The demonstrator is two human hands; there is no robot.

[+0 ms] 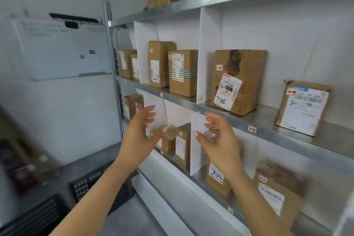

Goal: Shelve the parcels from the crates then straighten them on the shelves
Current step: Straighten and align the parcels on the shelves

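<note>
Hovering with fingers spread and holding nothing, the left grip (pixel 141 132) and right grip (pixel 216 136) face each other before the lower grey metal shelf (pixel 216 196). Between them, touching neither, stand two small brown cardboard parcels (pixel 183 143). Six larger brown labelled cardboard parcels (pixel 238 80) stand on the middle grey metal shelf (pixel 277 139) above, two in each of three compartments.

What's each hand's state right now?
Left hand: open, fingers spread, holding nothing.
Right hand: open, holding nothing, in front of the divider.
</note>
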